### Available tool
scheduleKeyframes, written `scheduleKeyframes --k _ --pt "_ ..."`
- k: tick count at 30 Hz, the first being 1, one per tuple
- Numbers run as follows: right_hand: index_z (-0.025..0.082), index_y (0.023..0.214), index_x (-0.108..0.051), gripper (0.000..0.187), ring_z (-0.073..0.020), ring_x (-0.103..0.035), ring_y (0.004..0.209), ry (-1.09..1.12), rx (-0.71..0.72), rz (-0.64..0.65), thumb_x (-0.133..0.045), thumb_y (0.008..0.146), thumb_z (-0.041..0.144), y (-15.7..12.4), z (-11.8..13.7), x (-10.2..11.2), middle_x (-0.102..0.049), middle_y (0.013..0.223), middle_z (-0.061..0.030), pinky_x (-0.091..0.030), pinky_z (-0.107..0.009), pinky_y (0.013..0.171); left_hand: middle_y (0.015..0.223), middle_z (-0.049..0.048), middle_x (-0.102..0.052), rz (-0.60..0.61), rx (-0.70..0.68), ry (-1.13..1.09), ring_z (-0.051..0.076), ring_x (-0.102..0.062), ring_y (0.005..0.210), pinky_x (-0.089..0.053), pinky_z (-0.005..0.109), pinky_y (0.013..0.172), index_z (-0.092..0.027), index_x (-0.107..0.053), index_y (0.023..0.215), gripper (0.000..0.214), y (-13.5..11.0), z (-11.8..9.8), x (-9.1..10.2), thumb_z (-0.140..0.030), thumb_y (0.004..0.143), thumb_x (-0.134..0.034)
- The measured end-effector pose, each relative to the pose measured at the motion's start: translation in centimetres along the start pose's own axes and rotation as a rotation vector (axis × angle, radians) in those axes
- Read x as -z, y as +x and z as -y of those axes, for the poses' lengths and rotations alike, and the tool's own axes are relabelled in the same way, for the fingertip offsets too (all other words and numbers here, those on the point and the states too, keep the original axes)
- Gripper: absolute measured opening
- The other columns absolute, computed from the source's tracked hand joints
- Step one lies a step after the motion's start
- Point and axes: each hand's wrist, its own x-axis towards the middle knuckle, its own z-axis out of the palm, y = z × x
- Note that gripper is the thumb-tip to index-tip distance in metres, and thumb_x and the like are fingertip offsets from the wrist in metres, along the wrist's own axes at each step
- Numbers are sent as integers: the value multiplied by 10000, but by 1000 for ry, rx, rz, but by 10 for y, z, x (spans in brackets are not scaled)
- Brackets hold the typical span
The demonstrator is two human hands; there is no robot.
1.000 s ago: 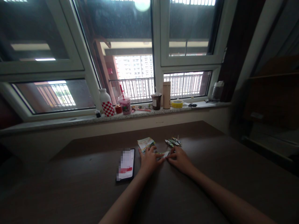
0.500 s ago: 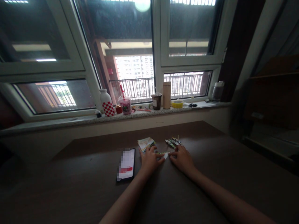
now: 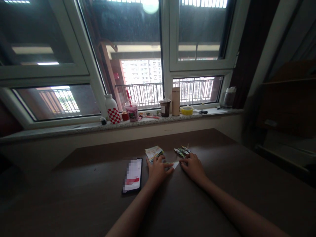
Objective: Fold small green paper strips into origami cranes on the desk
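A small piece of folded paper (image 3: 175, 164), white with a pointed right end, lies on the table between my hands. My left hand (image 3: 158, 169) holds its left part with thumb and forefinger, the other fingers spread on the tabletop. At the paper's pointed end, the bent fingers of my right hand (image 3: 194, 167) are closed together; the exact grip is hard to see. Just beyond my left fingers sits a stack of printed paper sheets (image 3: 153, 151). Several small folded paper pieces (image 3: 182, 151) lie in a pile past my right fingertips.
A phone (image 3: 132, 175) with a lit screen rests on the brown table (image 3: 98, 204) left of my left hand. Along the windowsill (image 3: 74, 129) stand a checkered bottle (image 3: 114, 113), drink cups (image 3: 165, 108), a tan flask (image 3: 176, 102), yellow tape (image 3: 187, 111) and scissors (image 3: 203, 112).
My right fingertips have shifted slightly right, and more of the paper's white pointed end shows. My left hand stays on the paper. The view has moved very slightly.
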Motion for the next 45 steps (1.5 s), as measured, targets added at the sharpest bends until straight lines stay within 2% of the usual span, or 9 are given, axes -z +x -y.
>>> scheduleKeyframes --k 7,12,19,27,32,45 --pt "236 803 -756 201 -255 -541 1003 -103 -9 41 -598 851 351 9 8 1 -615 985 -105 -454 -366 862 1287 -12 -573 -7 4 -10 319 -450 1233 -1 791 1051 -505 -706 1038 245 0 1 -3 -569 821 -613" --pt "230 859 -723 185 -249 -535 1040 -171 -77 80 -580 850 346 11 18 1 -621 1015 -96 -439 -344 857 1291 -5 -571 -5 14 -29 308 -449 1239 5 789 1052 -503 -707 1034 239 1 1 -5 -561 817 -627" --pt "233 952 -686 217 -258 -515 1131 -132 -134 132 -559 849 375 7 24 5 -598 1108 -94 -419 -358 897 1266 -1 -578 -21 5 -38 311 -454 1229 23 800 1039 -499 -708 1037 230 0 1 -6 -528 818 -644" --pt "202 1077 -629 380 -290 -495 1168 -114 -154 142 -628 781 442 2 30 1 -559 1164 -119 -404 -411 952 1175 15 -600 -31 3 -44 292 -466 1198 13 790 1051 -471 -713 1048 229 -1 0 -7 -522 858 -597" --pt "225 1143 -599 436 -292 -487 1180 -103 -153 147 -635 770 449 0 33 1 -546 1184 -112 -389 -429 974 1167 6 -596 -55 -7 -23 290 -475 1175 -16 802 1043 -474 -715 1039 205 -2 1 -9 -468 885 -579" --pt "236 1091 -629 454 -290 -484 1183 -30 -106 158 -678 738 518 -6 30 -1 -555 1165 -100 -366 -436 1010 1164 -2 -593 -30 8 -47 284 -452 1185 -14 787 1057 -489 -702 1060 215 -3 1 -6 -456 888 -576"
